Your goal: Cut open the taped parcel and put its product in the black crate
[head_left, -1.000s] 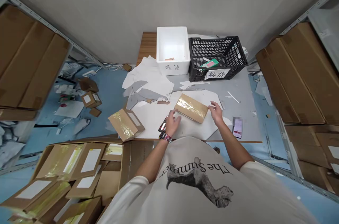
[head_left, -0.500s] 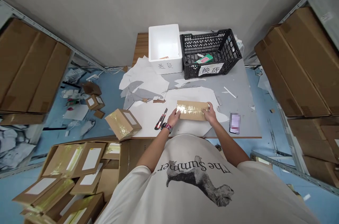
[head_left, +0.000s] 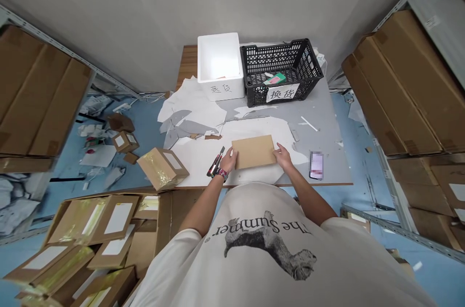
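Between my two hands is a flat cardboard box (head_left: 253, 152), its plain brown face turned up. My left hand (head_left: 228, 160) grips the box's left end, and a watch or band sits on that wrist. At the right end my right hand (head_left: 282, 157) has its fingers closed on the edge. A utility knife (head_left: 215, 161) with a black and red handle lies on the white sheet (head_left: 196, 159) just left of my left hand. Farther left, a taped cardboard box (head_left: 162, 168) rests tilted at the table's front corner.
At the back stand a white foam box (head_left: 221, 89) and a black plastic crate (head_left: 250, 96) holding a green item. A phone (head_left: 316, 165) lies on the right. A large carton (head_left: 170, 207) of labelled boxes is at lower left, and shelves with cartons (head_left: 410, 69) flank both sides.
The box's upper face has gone from shiny tape to plain cardboard; it has been turned over. Both hands remain at its ends. The whole view has shifted slightly.
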`<act>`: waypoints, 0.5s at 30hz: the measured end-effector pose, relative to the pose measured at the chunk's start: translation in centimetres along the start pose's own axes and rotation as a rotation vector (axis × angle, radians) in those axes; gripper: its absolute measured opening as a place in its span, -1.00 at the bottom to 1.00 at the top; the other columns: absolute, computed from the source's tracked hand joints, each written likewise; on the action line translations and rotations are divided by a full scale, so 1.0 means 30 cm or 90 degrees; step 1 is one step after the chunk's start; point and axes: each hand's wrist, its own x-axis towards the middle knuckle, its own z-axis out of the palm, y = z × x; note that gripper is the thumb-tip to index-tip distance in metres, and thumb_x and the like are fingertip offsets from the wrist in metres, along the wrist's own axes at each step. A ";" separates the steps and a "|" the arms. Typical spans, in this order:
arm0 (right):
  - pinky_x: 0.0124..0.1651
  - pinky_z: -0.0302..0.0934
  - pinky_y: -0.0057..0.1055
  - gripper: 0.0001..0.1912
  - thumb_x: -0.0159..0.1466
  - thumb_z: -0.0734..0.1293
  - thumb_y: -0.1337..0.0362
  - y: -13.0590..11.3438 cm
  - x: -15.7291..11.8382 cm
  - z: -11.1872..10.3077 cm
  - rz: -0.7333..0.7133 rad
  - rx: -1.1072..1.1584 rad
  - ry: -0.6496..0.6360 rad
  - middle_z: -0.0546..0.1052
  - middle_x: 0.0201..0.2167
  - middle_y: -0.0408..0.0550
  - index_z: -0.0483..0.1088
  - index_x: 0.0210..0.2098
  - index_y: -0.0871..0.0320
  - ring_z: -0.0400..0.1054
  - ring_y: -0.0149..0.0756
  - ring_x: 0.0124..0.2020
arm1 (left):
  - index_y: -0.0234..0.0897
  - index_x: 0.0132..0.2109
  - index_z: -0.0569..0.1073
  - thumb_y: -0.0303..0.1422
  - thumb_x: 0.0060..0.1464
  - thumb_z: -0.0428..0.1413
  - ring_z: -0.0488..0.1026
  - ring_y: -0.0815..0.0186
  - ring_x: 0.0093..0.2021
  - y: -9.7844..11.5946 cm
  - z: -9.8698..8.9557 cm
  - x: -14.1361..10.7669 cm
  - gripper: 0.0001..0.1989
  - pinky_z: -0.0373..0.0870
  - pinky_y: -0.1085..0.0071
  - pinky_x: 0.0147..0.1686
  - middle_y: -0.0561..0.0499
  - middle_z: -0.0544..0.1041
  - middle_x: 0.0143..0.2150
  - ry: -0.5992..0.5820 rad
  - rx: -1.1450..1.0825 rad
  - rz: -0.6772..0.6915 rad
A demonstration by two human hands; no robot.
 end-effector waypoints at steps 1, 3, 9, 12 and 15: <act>0.24 0.41 -0.09 -0.42 0.09 0.40 0.03 0.002 0.002 0.007 0.002 -0.020 -0.010 0.60 -0.10 -0.03 0.67 0.07 0.02 0.54 0.02 0.03 | -0.12 0.43 0.59 0.00 0.40 0.17 0.72 -0.08 0.01 0.003 -0.003 0.000 -0.41 0.58 0.09 0.15 -0.14 0.77 -0.08 -0.017 0.033 0.003; 0.21 0.45 -0.10 -0.44 0.02 0.39 0.09 0.005 0.003 0.009 0.004 -0.021 -0.030 0.61 -0.01 0.01 0.69 0.00 0.03 0.55 -0.01 -0.01 | -0.09 0.49 0.57 -0.14 0.32 0.18 0.72 -0.04 -0.04 0.010 -0.008 -0.001 -0.35 0.58 0.10 0.14 -0.10 0.77 -0.11 -0.044 0.034 0.012; 0.26 0.50 -0.07 -0.46 0.13 0.42 -0.04 0.052 -0.043 -0.059 -0.025 0.201 -0.066 0.71 0.22 0.06 0.66 0.04 0.02 0.62 0.02 0.08 | -0.10 0.41 0.59 -0.22 0.33 0.09 0.60 0.09 0.39 -0.038 -0.031 -0.033 -0.43 0.59 0.11 0.31 -0.17 0.67 0.41 -0.016 -0.206 0.098; 0.24 0.54 -0.04 -0.37 0.30 0.36 -0.27 0.086 -0.082 -0.079 0.016 0.227 -0.085 0.75 0.07 0.09 0.69 0.06 0.04 0.66 0.09 0.09 | -0.20 0.19 0.66 -0.08 0.47 0.00 0.63 0.07 0.36 -0.082 -0.039 -0.050 -0.54 0.59 0.09 0.34 -0.23 0.70 0.34 0.015 -0.215 0.019; 0.28 0.53 -0.01 -0.26 0.29 0.42 -0.32 0.096 -0.111 -0.065 0.041 0.166 -0.086 0.75 0.07 0.06 0.70 0.24 0.01 0.65 0.10 0.14 | -0.28 0.23 0.66 0.08 0.51 0.01 0.71 0.03 0.21 -0.101 -0.029 -0.053 -0.41 0.64 0.06 0.29 -0.31 0.74 0.22 0.001 -0.218 -0.009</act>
